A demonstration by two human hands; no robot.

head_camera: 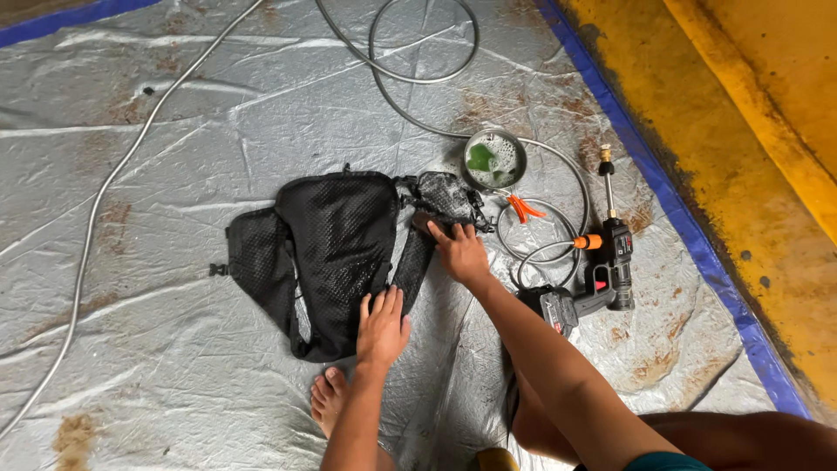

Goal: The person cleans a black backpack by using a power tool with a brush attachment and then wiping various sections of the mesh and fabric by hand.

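A small bowl (494, 160) of green, soapy water stood just beyond the black mesh bag (327, 249), with a cordless spray gun (602, 275) and looped hose (549, 227) to its right on the silver tarp (174, 157). The left hand (382, 327) lay flat, fingers spread, on the bag's near edge; the right hand (459, 251) pressed open on its sudsy strap, gripping nothing

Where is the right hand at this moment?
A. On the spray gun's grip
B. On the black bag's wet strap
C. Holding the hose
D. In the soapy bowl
B: the right hand presses on the strap of the black bag, apart from the spray gun and bowl.
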